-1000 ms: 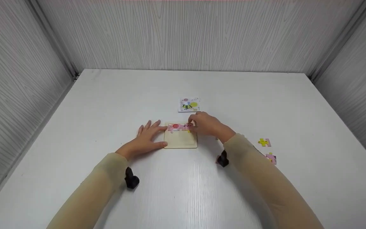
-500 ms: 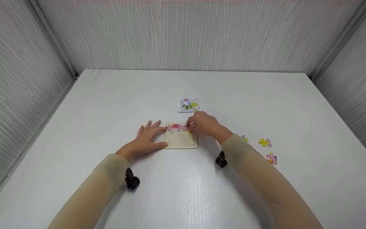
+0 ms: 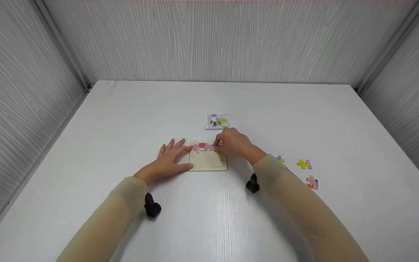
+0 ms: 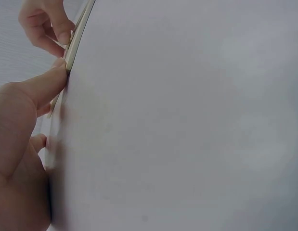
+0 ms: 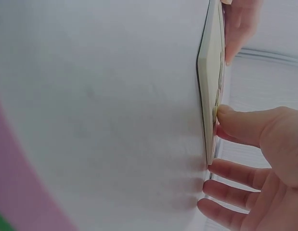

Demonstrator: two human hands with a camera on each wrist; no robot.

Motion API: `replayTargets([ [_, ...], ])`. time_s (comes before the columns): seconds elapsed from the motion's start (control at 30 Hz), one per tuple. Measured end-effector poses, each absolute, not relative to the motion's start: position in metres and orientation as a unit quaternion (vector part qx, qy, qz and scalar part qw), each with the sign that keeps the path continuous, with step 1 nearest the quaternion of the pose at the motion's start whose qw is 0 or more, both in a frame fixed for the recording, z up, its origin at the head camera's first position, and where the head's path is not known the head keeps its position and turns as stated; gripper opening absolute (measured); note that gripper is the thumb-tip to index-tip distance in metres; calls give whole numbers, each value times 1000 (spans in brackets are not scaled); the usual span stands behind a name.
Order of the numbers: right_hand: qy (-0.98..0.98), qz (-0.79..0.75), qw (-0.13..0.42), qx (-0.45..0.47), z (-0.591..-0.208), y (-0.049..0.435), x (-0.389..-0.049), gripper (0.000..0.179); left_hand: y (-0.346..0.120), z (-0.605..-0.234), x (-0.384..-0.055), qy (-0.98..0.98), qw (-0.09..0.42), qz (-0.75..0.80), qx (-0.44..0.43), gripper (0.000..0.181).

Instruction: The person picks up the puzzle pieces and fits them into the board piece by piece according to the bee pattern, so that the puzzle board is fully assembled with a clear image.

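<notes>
A pale wooden puzzle board [image 3: 208, 162] lies flat, with pink jigsaw pieces [image 3: 203, 146] along its far edge; one carries a red round shape. My left hand [image 3: 168, 160] rests at the board's left edge, fingers spread, thumb and index finger touching the rim. At the far right corner, my right hand [image 3: 233, 142] pinches a pink puzzle piece [image 3: 215, 145] against the board, mostly hidden by the fingers. In the right wrist view, the right thumb [image 5: 230, 115] meets the piece on the board, and the other fingers reach past the board's end to the table.
Behind the board lies a square picture card [image 3: 218, 120] showing a bee. To the right are loose pieces: a yellow one [image 3: 304, 164], a pink one [image 3: 311, 182] and a blue-yellow one [image 3: 280, 159] beside the right sleeve. Grey panels [image 3: 209, 40] wall the white table.
My right hand has shifted slightly left over the far right corner, and its sleeve now uncovers the blue-yellow piece. The left hand keeps its place at the board.
</notes>
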State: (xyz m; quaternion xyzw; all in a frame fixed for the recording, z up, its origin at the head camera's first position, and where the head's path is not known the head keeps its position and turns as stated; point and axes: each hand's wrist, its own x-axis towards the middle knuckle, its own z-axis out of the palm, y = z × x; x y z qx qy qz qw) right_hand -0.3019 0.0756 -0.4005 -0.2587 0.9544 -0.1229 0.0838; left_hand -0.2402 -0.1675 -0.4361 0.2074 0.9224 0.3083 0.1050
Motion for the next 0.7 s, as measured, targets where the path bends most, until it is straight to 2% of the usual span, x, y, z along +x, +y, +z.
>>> replayTargets([
  [0.7, 958, -123, 86, -244, -405, 72, -303, 21, -167, -436, -239, 928, 105, 294, 206, 68],
])
